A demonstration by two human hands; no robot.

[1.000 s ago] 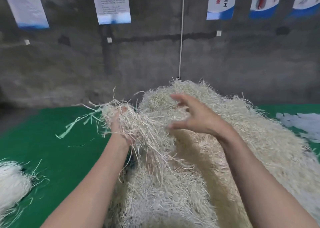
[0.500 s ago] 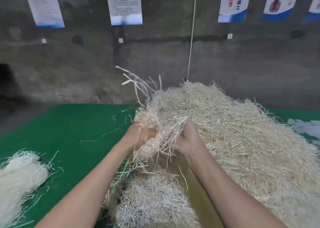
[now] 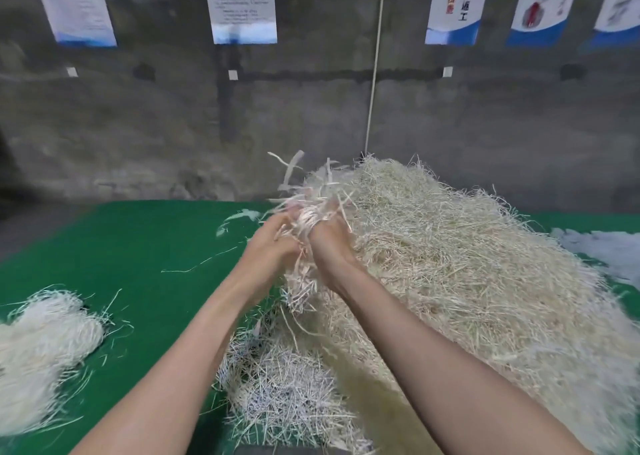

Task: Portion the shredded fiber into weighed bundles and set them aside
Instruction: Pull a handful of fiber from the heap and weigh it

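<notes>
At the left edge of the pile, left hand and right hand, side by side, apparently both clasp one tuft, its strands roughly upright; blur hides the fingers. A separate heap lies leftward, nearer the left hand.

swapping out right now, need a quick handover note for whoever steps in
Left hand and right hand: both grip one tuft, raised beside the big pile.
A smaller pile lies at the left on the green mat.
Done: one handful pulled free.
Left: weigh it (no scale in view), set it aside, repeat.
</notes>
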